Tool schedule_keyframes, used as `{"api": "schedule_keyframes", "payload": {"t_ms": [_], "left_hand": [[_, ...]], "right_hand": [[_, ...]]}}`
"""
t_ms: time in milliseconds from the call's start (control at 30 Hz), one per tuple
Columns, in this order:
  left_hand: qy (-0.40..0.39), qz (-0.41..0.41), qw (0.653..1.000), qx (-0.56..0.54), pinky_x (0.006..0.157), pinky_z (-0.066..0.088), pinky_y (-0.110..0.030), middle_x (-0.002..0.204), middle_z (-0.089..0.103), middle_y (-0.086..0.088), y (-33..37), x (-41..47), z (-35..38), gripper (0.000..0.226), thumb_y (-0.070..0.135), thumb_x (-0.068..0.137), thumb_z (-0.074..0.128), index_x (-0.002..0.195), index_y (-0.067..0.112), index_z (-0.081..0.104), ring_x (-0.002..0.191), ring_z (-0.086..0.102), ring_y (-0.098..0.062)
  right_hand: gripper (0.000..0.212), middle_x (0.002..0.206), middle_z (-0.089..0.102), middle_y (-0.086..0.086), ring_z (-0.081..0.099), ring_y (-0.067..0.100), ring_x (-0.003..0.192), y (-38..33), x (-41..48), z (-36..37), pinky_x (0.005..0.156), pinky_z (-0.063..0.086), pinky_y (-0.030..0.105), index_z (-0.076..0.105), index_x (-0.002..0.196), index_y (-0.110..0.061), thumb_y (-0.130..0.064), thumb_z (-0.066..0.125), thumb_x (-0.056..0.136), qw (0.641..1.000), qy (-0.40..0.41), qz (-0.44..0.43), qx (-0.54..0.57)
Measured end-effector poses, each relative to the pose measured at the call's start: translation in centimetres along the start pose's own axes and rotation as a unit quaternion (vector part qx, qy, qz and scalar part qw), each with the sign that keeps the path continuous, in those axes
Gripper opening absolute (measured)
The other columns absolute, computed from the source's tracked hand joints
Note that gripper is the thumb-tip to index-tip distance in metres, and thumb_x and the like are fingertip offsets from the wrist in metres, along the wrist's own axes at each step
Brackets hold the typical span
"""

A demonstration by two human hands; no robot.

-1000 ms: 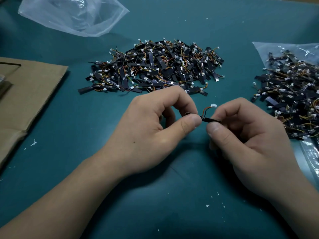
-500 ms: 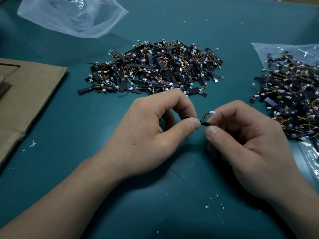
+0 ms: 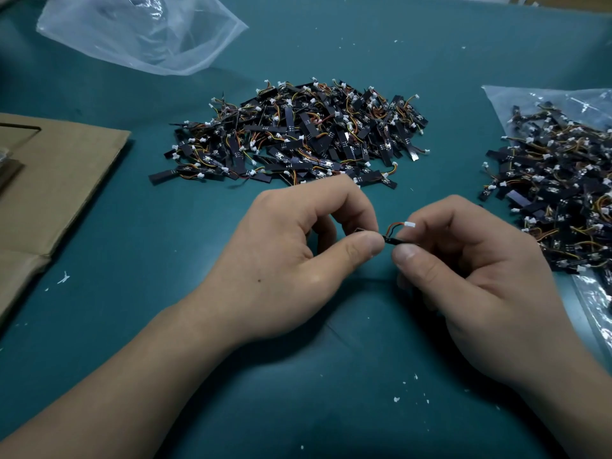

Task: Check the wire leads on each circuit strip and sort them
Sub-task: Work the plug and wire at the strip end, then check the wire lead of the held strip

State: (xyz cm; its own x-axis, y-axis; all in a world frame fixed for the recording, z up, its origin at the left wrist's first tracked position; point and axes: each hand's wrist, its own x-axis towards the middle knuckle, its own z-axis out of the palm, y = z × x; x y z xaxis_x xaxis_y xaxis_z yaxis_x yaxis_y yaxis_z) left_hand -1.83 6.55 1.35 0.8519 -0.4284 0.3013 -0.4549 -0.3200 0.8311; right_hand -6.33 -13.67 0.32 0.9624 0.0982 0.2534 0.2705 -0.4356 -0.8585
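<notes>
Circuit strip (image 3: 392, 240) is held over the green mat (image 3: 298, 392) between both hands, on the near side of the middle pile (image 3: 298, 137). From the head camera I see the left hand (image 3: 298, 260) pinching the strip's left end between thumb and curled forefinger. The right hand (image 3: 470, 270) pinches the other end the same way.

Against the frame half a second back, the wire leads (image 3: 393, 228) arch lower. The white connector (image 3: 410, 224) has sunk closer to the strip, just beside the right forefinger (a small change, but clear). The two thumb tips have also drawn a little nearer each other. Piles, bags and cardboard lie as they did.

The second heap (image 3: 556, 193) rests on a clear bag (image 3: 530, 101) at the right. Another clear bag (image 3: 139, 31) lies at the far left, and brown cardboard (image 3: 59, 180) lies at the left edge. White marks on the loose strips are too small for me to read. White scraps (image 3: 395, 399) dot the mat near the bottom.
</notes>
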Motion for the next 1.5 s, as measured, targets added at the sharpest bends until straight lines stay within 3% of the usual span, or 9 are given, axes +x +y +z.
{"api": "schedule_keyframes", "payload": {"t_ms": [500, 633, 733, 833, 1000, 1100, 1233, 1367, 1500], "left_hand": [[-0.015, 0.009, 1.000, -0.024, 0.061, 0.037, -0.008, 0.071, 0.056, 0.017, 0.18, -0.09, -0.01, 0.009, 0.014, 0.090, 0.073, 0.085, 0.014, 0.066, 0.062, 0.052, -0.006], [-0.006, 0.009, 1.000, -0.014, 0.062, 0.036, -0.008, 0.071, 0.056, 0.017, 0.16, -0.09, 0.00, 0.009, 0.014, 0.090, 0.073, 0.084, 0.014, 0.066, 0.063, 0.052, -0.006], [-0.017, -0.010, 0.999, -0.029, 0.061, 0.042, -0.016, 0.075, 0.062, 0.013, 0.24, -0.08, 0.02, 0.009, 0.026, 0.093, 0.069, 0.090, 0.017, 0.066, 0.065, 0.057, -0.013], [-0.044, -0.035, 0.997, -0.046, 0.063, 0.049, -0.032, 0.071, 0.068, 0.003, 0.28, -0.15, -0.04, 0.031, 0.041, 0.098, 0.054, 0.083, 0.017, 0.069, 0.066, 0.062, -0.018], [-0.053, -0.053, 0.996, -0.042, 0.055, 0.036, -0.016, 0.060, 0.060, 0.000, 0.22, 0.01, -0.03, 0.024, 0.022, 0.094, 0.062, 0.070, 0.018, 0.064, 0.054, 0.047, -0.003], [-0.052, -0.046, 0.997, -0.043, 0.054, 0.035, -0.013, 0.059, 0.059, 0.000, 0.33, -0.03, -0.05, 0.022, 0.017, 0.091, 0.063, 0.070, 0.015, 0.063, 0.053, 0.046, -0.002], [-0.051, -0.041, 0.997, -0.037, 0.052, 0.033, -0.010, 0.055, 0.058, 0.003, 0.44, -0.19, 0.02, 0.021, 0.013, 0.088, 0.064, 0.066, 0.013, 0.063, 0.049, 0.045, -0.002], [-0.044, -0.037, 0.998, -0.008, 0.049, 0.034, -0.015, 0.056, 0.058, -0.002, 0.40, -0.19, 0.17, 0.020, 0.017, 0.087, 0.063, 0.067, 0.015, 0.061, 0.049, 0.045, -0.005], [-0.029, -0.022, 0.999, 0.028, 0.049, 0.038, -0.023, 0.057, 0.058, -0.001, 0.36, -0.24, 0.39, 0.021, 0.020, 0.089, 0.062, 0.069, 0.016, 0.061, 0.051, 0.051, -0.016]], "right_hand": [[0.006, 0.070, 0.066, 0.005, 0.053, 0.019, 0.053, 0.10, 0.02, 0.04, 0.051, 0.043, 0.033, 0.059, 0.094, -0.032, -0.037, 0.060, 0.092, 1.000, -0.013, -0.008, -0.001], [0.007, 0.069, 0.064, 0.006, 0.051, 0.022, 0.051, 0.09, 0.04, 0.09, 0.048, 0.044, 0.042, 0.060, 0.094, -0.031, -0.038, 0.062, 0.092, 1.000, -0.009, -0.011, -0.006], [0.005, 0.069, 0.064, 0.005, 0.052, 0.022, 0.052, 0.06, 0.05, 0.12, 0.048, 0.043, 0.040, 0.060, 0.095, -0.031, -0.036, 0.061, 0.093, 1.000, -0.002, -0.020, 0.006], [0.003, 0.069, 0.065, 0.002, 0.053, 0.018, 0.051, 0.08, 0.07, 0.12, 0.050, 0.042, 0.029, 0.059, 0.096, -0.032, -0.034, 0.060, 0.094, 0.999, 0.008, -0.027, 0.019], [0.013, 0.070, 0.063, 0.005, 0.054, 0.023, 0.054, 0.15, -0.06, 0.04, 0.050, 0.044, 0.038, 0.062, 0.106, -0.032, -0.031, 0.059, 0.093, 1.000, -0.001, -0.024, 0.011], [0.018, 0.070, 0.066, 0.001, 0.055, 0.016, 0.052, 0.04, -0.17, -0.11, 0.051, 0.045, 0.032, 0.065, 0.107, -0.028, -0.031, 0.053, 0.094, 0.999, -0.024, -0.016, 0.035], [0.014, 0.068, 0.067, -0.004, 0.056, 0.016, 0.052, -0.05, 0.03, 0.15, 0.050, 0.046, 0.031, 0.067, 0.097, -0.031, -0.041, 0.057, 0.095, 0.999, -0.030, -0.004, -0.021], [0.012, 0.069, 0.070, -0.009, 0.059, 0.009, 0.053, -0.06, 0.11, 0.13, 0.052, 0.039, 0.014, 0.062, 0.088, -0.029, -0.034, 0.059, 0.099, 0.997, -0.047, -0.013, -0.066], [0.012, 0.068, 0.070, -0.009, 0.060, 0.008, 0.054, -0.05, 0.10, 0.09, 0.054, 0.039, 0.011, 0.062, 0.087, -0.029, -0.025, 0.060, 0.099, 0.998, -0.040, -0.009, -0.056]]}}
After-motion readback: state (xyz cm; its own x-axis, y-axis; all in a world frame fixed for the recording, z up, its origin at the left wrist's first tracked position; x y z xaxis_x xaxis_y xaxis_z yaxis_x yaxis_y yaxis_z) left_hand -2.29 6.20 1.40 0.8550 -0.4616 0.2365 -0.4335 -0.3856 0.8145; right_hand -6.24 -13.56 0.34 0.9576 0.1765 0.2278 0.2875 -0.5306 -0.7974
